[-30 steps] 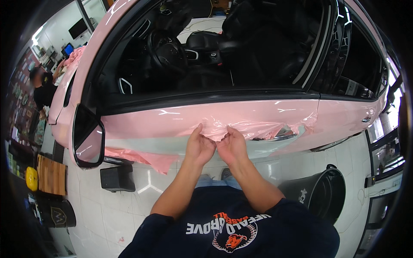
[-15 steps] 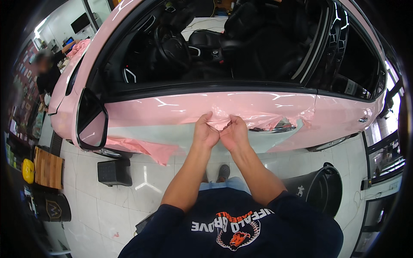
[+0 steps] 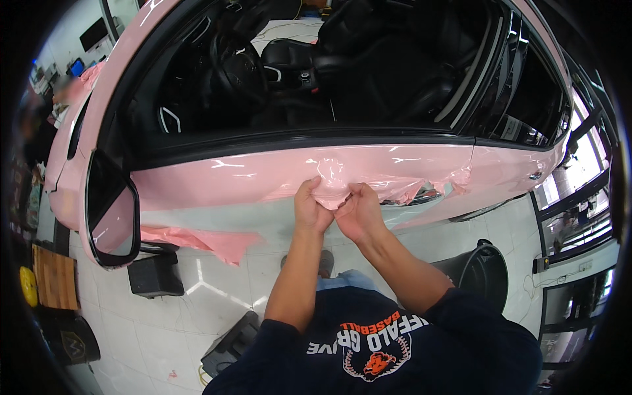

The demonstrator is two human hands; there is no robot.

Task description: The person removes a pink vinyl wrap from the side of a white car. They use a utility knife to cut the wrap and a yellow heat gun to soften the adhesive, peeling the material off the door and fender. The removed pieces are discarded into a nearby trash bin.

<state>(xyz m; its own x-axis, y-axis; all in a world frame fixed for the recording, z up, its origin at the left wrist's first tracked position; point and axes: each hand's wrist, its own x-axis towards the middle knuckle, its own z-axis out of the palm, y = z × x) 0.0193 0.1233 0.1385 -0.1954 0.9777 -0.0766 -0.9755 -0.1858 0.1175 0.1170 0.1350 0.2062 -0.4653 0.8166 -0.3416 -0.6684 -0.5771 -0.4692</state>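
Note:
Glossy pink vinyl wrap film covers the upper part of the car door, with a bulge and creases between my hands. My left hand is closed on the film's lower edge, thumb up. Close beside it, my right hand pinches the same edge, its fingertips near the left ones. Below the film shows a pale grey-green door panel. To the right, torn, wrinkled film lies around the chrome door handle. A loose pink film strip hangs from the door's lower left.
The side mirror juts out at the left. On the tiled floor stand a black box, a dark case and a large black bin. A wooden crate is at far left. Another person stands by the car's front.
The film edge between my hands has come down toward me and bulges more. My view has shifted, so the car sits further left.

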